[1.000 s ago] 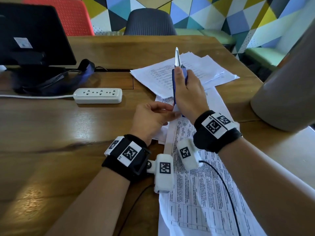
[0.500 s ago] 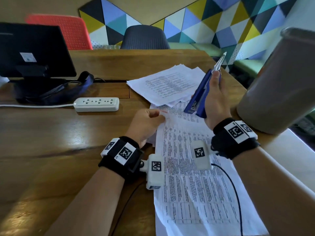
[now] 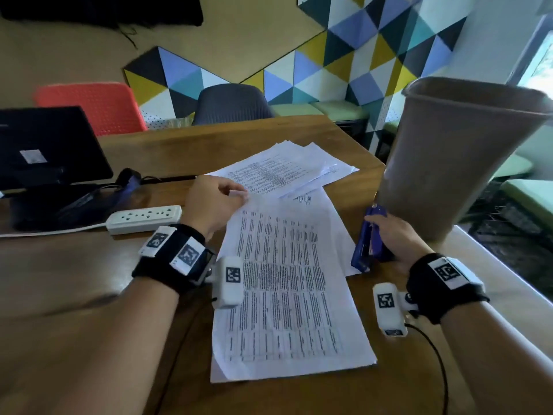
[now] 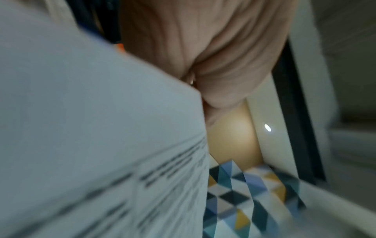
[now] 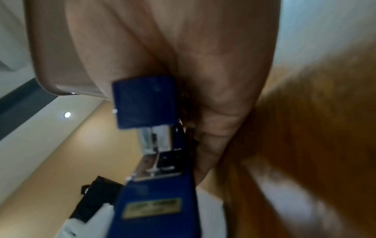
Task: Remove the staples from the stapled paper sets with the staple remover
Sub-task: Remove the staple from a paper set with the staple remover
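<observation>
Stapled paper set [image 3: 287, 283] lies mid-frame, its top corner pinched by the left hand [image 3: 211, 205]; the right hand [image 3: 392, 238] grips the blue staple remover [image 3: 368, 241] at right, seemingly between staples; next, bring its tip back to a corner.

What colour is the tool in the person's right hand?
Dark blue stapler-style staple remover, held by the right hand; clearest in the head view.
</observation>
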Demonstrator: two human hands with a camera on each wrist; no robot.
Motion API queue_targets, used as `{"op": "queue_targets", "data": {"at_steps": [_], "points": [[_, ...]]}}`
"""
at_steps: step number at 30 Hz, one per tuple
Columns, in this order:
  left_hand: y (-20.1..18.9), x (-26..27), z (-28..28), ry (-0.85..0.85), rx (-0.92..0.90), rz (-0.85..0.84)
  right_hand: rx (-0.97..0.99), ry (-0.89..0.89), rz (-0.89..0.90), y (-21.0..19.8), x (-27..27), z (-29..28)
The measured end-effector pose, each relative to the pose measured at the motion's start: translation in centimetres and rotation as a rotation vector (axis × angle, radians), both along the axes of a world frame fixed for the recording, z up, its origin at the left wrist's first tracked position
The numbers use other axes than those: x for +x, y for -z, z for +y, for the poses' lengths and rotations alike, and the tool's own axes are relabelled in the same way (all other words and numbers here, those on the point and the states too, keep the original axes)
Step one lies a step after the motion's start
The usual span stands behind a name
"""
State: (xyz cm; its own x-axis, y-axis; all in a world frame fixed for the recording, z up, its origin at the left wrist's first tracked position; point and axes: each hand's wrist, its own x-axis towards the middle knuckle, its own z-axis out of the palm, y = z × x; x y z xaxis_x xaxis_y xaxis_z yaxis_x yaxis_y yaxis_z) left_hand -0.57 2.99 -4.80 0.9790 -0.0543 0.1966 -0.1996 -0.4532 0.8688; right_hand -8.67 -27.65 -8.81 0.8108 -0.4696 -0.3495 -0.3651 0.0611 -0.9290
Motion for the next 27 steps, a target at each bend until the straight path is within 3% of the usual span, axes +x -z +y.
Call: {"op": "queue_targets", "data": {"at_steps": [3,5,8,10,12,15,20,23,25,27], "points": [[-1.5,3.0,2.1,-0.122,-0.404,0.144,0.145,0.029,-0.006,0.5,-0.6,-1.3],[-1.4,5.4,3.5,-0.192,-0.631,0.246,0.14,0.031,-0.009,0.6,-0.5,-1.5],[0.6,7.2,4.4,-0.298,-0.823,0.285,0.079,0.005,0.006,0.3,-0.3,-0.8],[2.1,7.0,4.2,-0.364,-0.859,0.336,0.038,-0.014,0.009,0.2,-0.2,-0.5],[3.7,5.9,3.5,-0.348,-0.851,0.5,0.025,-0.02,0.009,0.3,-0.2,-0.5],[5.0,4.1,1.7,-0.23,-0.682,0.702,0.013,-0.034,0.005,0.3,-0.3,-0.5],[3.9,4.2,-0.1,-0.092,-0.901,0.631,0.034,-0.039,-0.007,0.4,-0.3,-0.6],[4.2,4.4,-0.9,-0.076,-0.686,0.549,0.042,-0.038,-0.005,0.5,-0.1,-0.7],[4.3,3.8,-1.7,-0.046,-0.359,0.44,0.044,-0.044,0.0,0.5,0.0,-0.7],[3.8,2.7,-2.6,0.063,0.082,0.28,0.065,-0.056,0.005,0.7,0.2,-0.9]]}}
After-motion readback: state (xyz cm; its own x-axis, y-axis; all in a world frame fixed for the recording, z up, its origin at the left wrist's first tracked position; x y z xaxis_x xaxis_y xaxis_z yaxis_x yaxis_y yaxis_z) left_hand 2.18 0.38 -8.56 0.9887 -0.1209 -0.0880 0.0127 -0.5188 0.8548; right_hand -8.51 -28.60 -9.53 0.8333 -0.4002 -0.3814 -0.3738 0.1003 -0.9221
